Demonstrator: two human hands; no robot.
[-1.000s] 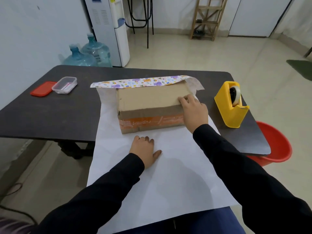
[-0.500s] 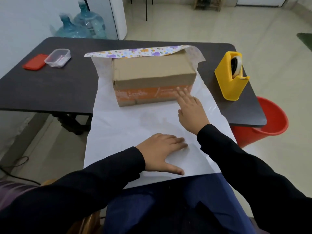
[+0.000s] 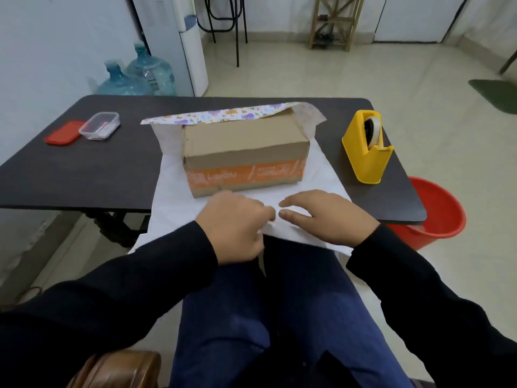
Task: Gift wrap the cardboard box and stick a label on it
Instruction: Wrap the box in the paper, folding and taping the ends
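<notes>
The brown cardboard box (image 3: 243,152) with an orange band stands on the wrapping paper (image 3: 173,197), which lies white side up on the dark table (image 3: 84,169). The paper's far edge is folded up behind the box and shows its colourful print (image 3: 223,114). My left hand (image 3: 235,231) is just in front of the box, and its curled fingers pinch the paper's near edge, which is gathered up at the table's front. My right hand (image 3: 327,217) rests on the paper beside it, fingers stretched toward the left hand. Neither hand touches the box.
A yellow tape dispenser (image 3: 366,152) stands on the table to the right of the box. At the left are a red lid (image 3: 64,133) and a clear plastic container (image 3: 99,126). A red bucket (image 3: 436,219) sits on the floor by the table's right corner.
My right hand left the box and drew back to the paper's near edge. My left hand went from lying flat to pinching that edge, which has come up off my lap.
</notes>
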